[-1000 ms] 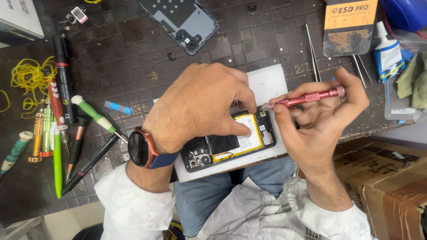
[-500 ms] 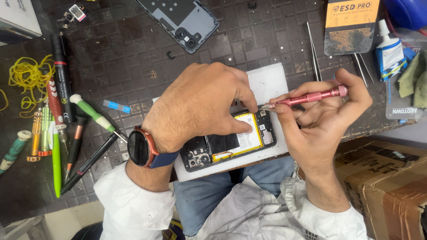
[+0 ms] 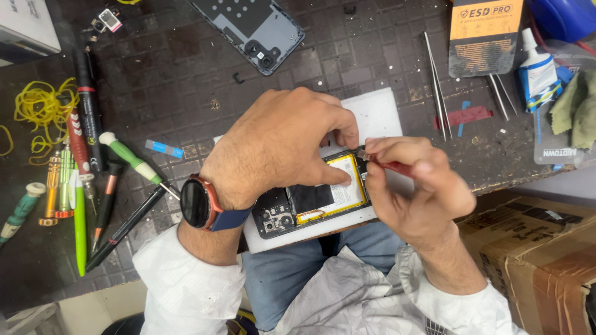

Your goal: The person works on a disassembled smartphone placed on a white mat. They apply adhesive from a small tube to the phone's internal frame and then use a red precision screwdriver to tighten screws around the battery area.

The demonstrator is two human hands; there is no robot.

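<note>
An opened phone (image 3: 310,201) with its back removed lies on a white pad (image 3: 379,118) at the near edge of the dark workbench; its battery and circuit board show. My left hand (image 3: 282,146), with a round watch on the wrist, presses down on the phone and covers its upper part. My right hand (image 3: 413,186) grips a red screwdriver (image 3: 392,165), whose tip touches the phone's top right corner. The phone's grey back cover (image 3: 257,28) lies apart at the far side.
Several screwdrivers and pens (image 3: 93,180) and yellow rubber bands (image 3: 40,105) lie at the left. Tweezers (image 3: 434,80), an orange and black package (image 3: 484,37) and a glue bottle (image 3: 537,68) sit at the right. A cardboard box (image 3: 540,254) stands below the bench edge.
My right hand has turned and curled down over the screwdriver, so most of its red shaft is now hidden. The left hand and phone stay in place.
</note>
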